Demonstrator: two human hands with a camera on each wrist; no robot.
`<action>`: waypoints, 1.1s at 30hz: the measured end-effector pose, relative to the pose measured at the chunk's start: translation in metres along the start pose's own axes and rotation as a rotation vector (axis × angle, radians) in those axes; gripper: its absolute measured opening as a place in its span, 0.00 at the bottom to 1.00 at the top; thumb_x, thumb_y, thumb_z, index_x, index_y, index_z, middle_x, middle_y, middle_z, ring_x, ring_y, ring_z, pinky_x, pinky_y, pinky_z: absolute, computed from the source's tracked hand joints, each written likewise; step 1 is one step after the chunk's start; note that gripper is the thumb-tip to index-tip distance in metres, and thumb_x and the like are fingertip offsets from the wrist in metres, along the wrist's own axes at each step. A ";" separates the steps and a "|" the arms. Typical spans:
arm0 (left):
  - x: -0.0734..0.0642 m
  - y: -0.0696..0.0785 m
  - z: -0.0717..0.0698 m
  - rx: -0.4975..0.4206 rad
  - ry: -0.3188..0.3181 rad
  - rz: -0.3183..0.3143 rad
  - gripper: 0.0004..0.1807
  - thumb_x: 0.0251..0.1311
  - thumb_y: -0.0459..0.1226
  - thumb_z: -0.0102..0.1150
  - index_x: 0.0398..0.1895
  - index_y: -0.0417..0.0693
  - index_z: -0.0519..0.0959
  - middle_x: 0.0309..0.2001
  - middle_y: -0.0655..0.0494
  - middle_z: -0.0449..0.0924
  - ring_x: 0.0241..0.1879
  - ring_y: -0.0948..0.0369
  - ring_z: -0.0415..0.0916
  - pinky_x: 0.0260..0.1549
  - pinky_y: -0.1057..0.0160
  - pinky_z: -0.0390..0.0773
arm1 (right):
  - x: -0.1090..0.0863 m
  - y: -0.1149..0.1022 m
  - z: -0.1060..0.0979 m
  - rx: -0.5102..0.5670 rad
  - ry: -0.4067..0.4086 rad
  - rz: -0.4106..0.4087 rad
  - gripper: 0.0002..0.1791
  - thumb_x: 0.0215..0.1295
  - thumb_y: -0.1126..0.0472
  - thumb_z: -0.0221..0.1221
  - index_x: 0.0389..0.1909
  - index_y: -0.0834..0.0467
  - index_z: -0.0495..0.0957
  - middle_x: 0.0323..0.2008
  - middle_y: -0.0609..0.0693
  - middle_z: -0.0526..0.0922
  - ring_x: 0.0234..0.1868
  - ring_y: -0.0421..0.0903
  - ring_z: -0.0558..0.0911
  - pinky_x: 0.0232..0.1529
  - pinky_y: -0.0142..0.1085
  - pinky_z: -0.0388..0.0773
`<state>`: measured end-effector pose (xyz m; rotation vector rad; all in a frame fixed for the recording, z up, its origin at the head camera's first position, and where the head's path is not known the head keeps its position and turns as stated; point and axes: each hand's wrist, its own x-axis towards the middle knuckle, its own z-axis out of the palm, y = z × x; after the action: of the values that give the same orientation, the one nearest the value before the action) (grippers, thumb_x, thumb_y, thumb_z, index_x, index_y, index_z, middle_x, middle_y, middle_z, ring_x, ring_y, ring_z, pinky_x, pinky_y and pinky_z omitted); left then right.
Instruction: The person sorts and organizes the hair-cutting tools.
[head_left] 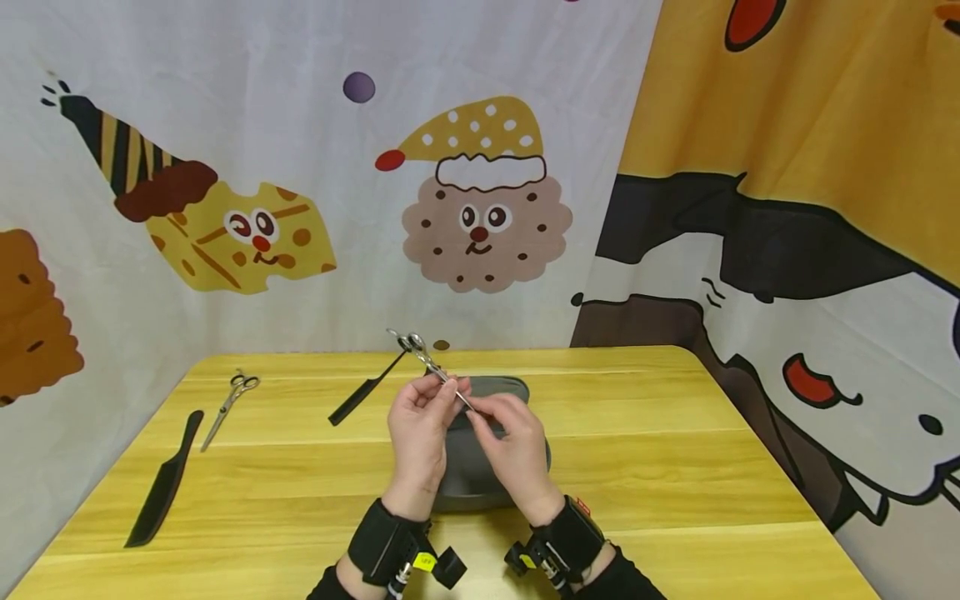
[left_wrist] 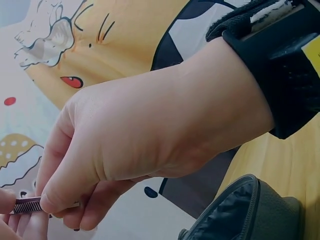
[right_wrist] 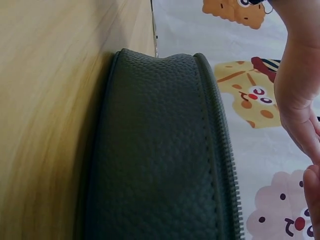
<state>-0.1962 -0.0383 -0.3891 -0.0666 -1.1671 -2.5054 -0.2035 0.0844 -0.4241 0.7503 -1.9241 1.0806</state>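
Note:
A pair of silver thinning scissors (head_left: 429, 357) slants up and away above the table, ring handles at the far end. My left hand (head_left: 418, 429) holds it between thumb and fingers around the middle. At the near end, the thumb and fingertips of my right hand (head_left: 517, 442) pinch the blade tip. Fine comb-like teeth show on the blade (left_wrist: 27, 205) in the left wrist view. Below both hands lies an open dark grey zippered case (head_left: 472, 479), partly hidden by them; its pebbled side wall (right_wrist: 155, 135) fills the middle of the right wrist view.
On the wooden table (head_left: 660, 467), a black wide comb (head_left: 165, 487) and another pair of scissors (head_left: 231, 407) lie at the left. A slim black comb (head_left: 360, 400) lies left of the hands. A cartoon-print curtain (head_left: 300, 125) hangs behind.

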 end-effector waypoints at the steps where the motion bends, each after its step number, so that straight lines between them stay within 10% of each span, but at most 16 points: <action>1: 0.000 -0.001 0.000 0.003 0.009 0.000 0.07 0.60 0.18 0.58 0.38 0.33 0.75 0.33 0.47 0.77 0.33 0.55 0.86 0.42 0.56 0.83 | -0.001 0.000 0.000 -0.007 0.002 0.005 0.14 0.54 0.72 0.70 0.42 0.59 0.86 0.35 0.49 0.82 0.34 0.42 0.81 0.34 0.28 0.80; 12: 0.000 -0.007 -0.005 0.109 0.009 -0.014 0.08 0.58 0.20 0.62 0.36 0.32 0.73 0.34 0.46 0.77 0.35 0.55 0.86 0.42 0.58 0.83 | -0.006 0.005 0.002 0.018 -0.059 0.166 0.07 0.60 0.70 0.67 0.38 0.58 0.83 0.32 0.48 0.81 0.30 0.40 0.81 0.30 0.30 0.80; 22: 0.006 0.005 -0.011 0.323 -0.203 -0.026 0.17 0.66 0.29 0.59 0.54 0.25 0.72 0.45 0.36 0.78 0.43 0.54 0.82 0.46 0.59 0.82 | 0.006 0.000 -0.007 0.397 -0.101 0.583 0.06 0.65 0.70 0.62 0.41 0.67 0.82 0.31 0.62 0.83 0.28 0.46 0.84 0.32 0.39 0.84; 33: 0.026 0.037 -0.030 0.465 -0.340 -0.069 0.28 0.64 0.33 0.58 0.65 0.31 0.66 0.59 0.33 0.73 0.54 0.50 0.76 0.51 0.63 0.78 | 0.013 0.014 -0.019 0.475 -0.082 0.684 0.08 0.67 0.70 0.61 0.43 0.71 0.80 0.34 0.66 0.82 0.29 0.42 0.82 0.34 0.33 0.83</action>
<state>-0.2040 -0.0900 -0.3766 -0.3427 -1.8899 -2.2673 -0.2143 0.1057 -0.4129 0.3691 -2.0709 1.9959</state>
